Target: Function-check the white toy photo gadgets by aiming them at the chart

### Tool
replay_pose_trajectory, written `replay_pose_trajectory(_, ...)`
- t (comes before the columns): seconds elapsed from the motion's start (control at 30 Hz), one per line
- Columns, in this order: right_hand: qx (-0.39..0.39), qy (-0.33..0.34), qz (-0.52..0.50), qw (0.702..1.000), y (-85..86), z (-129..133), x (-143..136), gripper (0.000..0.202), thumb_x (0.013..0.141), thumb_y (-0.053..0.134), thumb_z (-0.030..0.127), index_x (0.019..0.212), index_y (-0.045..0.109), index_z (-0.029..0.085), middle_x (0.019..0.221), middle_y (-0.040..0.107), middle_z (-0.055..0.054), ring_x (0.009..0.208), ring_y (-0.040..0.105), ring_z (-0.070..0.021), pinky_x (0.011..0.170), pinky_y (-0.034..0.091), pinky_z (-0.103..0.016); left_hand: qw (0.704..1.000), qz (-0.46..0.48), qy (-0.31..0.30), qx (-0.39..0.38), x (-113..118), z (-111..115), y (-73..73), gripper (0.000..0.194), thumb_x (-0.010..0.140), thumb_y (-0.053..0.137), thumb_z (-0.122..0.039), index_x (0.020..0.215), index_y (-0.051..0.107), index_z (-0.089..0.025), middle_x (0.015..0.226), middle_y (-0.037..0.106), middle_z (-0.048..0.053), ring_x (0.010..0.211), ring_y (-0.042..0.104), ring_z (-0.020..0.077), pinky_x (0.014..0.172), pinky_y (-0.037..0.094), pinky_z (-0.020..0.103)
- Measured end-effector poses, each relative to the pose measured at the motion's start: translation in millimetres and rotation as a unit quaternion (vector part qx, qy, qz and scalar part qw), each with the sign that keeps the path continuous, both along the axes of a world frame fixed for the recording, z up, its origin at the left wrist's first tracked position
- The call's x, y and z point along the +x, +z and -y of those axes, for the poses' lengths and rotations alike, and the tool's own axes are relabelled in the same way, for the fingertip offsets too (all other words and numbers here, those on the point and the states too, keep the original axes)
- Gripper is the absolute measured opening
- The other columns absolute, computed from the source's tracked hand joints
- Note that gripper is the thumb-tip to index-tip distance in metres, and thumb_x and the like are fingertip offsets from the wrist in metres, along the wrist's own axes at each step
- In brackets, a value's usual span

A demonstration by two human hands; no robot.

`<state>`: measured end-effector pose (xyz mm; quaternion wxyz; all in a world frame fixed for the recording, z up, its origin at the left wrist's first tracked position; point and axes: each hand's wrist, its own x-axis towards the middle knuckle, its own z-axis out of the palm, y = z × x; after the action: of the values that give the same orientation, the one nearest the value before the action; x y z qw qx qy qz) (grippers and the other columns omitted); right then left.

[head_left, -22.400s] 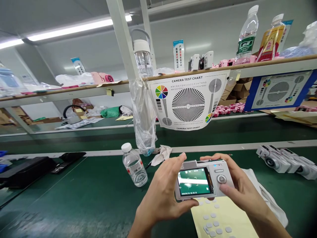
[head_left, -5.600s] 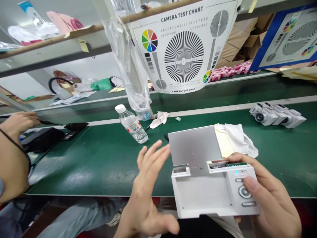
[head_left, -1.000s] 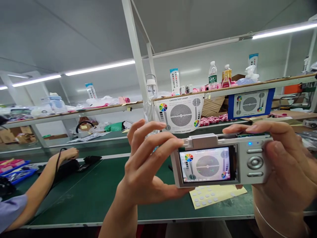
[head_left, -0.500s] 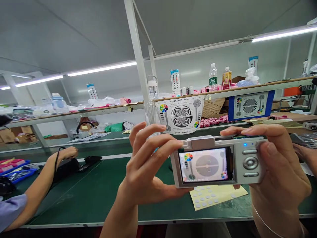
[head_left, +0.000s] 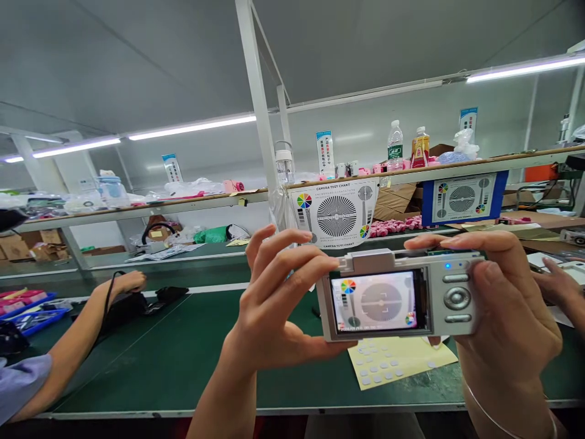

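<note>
A silver digital camera [head_left: 436, 299] is held up between both hands, its screen towards me and a blue light lit beside the screen. On that screen shows a test chart image with a colour wheel and a grey circle. My left hand [head_left: 274, 311] grips the camera's left end, fingers along the top edge and thumb underneath. My right hand [head_left: 512, 305] holds the right end, thumb on the back near the buttons and index finger along the top. Behind the camera hangs a paper camera test chart [head_left: 337, 216] from the shelf edge.
Below the camera, a yellow sheet with white stickers [head_left: 379, 366] lies on the green bench [head_left: 159, 360]. A second chart on a blue board [head_left: 464, 198] hangs at right. Bottles [head_left: 395, 146] stand on the shelf. Co-workers' arms reach in at left [head_left: 77, 341] and right [head_left: 560, 286].
The camera has shifted very slightly left within my view, still in both hands. The co-worker's hand at right has moved, and a white item now shows beside it.
</note>
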<state>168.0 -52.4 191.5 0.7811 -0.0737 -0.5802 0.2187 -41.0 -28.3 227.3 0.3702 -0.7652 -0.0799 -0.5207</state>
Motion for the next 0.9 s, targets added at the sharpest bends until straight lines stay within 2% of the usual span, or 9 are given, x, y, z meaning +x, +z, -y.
replay_pose_trajectory(0.2, -0.014, 0.005, 0.003, 1.0, -1.8, -0.7, 0.2, 0.017, 0.095, 0.05, 0.027, 0.1, 0.066, 0.027, 0.098, 0.073, -0.003, 0.039, 0.058, -0.012, 0.023, 0.036, -0.021, 1.0, -0.004, -0.002, -0.003, -0.8, -2.5, -0.2, 0.053, 0.068, 0.076, -0.051, 0.106, 0.059, -0.017, 0.093, 0.068, 0.006, 0.101, 0.063, 0.0278, 0.105, 0.04, 0.047)
replay_pose_trajectory(0.37, -0.014, -0.012, 0.013, 1.0, -0.4, -0.6, 0.8, 0.014, 0.094, 0.053, 0.029, 0.099, 0.066, 0.027, 0.096, 0.074, -0.004, 0.04, 0.056, -0.0121, 0.026, 0.038, -0.022, 1.0, 0.002, 0.006, -0.001, -0.4, -3.9, -0.7, 0.051, 0.072, 0.072, -0.054, 0.108, 0.058, -0.021, 0.093, 0.068, 0.004, 0.099, 0.064, 0.0265, 0.104, 0.041, 0.047)
replay_pose_trajectory(0.53, -0.007, 0.019, 0.017, 1.0, -2.5, -2.8, 4.2, 0.017, 0.095, 0.05, 0.025, 0.102, 0.066, 0.025, 0.1, 0.072, -0.005, 0.042, 0.061, -0.0126, 0.024, 0.041, -0.022, 1.0, -0.01, -0.004, -0.007, 0.1, -5.3, -0.6, 0.05, 0.073, 0.073, -0.051, 0.107, 0.058, -0.018, 0.094, 0.068, 0.006, 0.099, 0.064, 0.0262, 0.107, 0.039, 0.046)
replay_pose_trajectory(0.73, -0.014, 0.022, 0.018, 0.999, -9.4, -6.4, 7.2, 0.017, 0.096, 0.051, 0.031, 0.104, 0.065, 0.03, 0.104, 0.07, -0.003, 0.04, 0.062, -0.0126, 0.019, 0.044, -0.022, 1.0, -0.007, -0.011, -0.017, 1.3, -5.9, -1.2, 0.048, 0.074, 0.073, -0.049, 0.107, 0.059, -0.018, 0.093, 0.068, 0.005, 0.1, 0.064, 0.0259, 0.108, 0.038, 0.045)
replay_pose_trajectory(0.9, -0.011, 0.039, 0.017, 0.999, -8.6, -7.2, 7.9, 0.016, 0.096, 0.051, 0.028, 0.104, 0.065, 0.026, 0.105, 0.071, -0.003, 0.045, 0.065, -0.0132, 0.021, 0.049, -0.021, 1.0, -0.003, -0.009, -0.014, 1.5, -7.2, -2.1, 0.047, 0.075, 0.072, -0.05, 0.106, 0.059, -0.016, 0.094, 0.068, 0.006, 0.1, 0.064, 0.0256, 0.107, 0.038, 0.044)
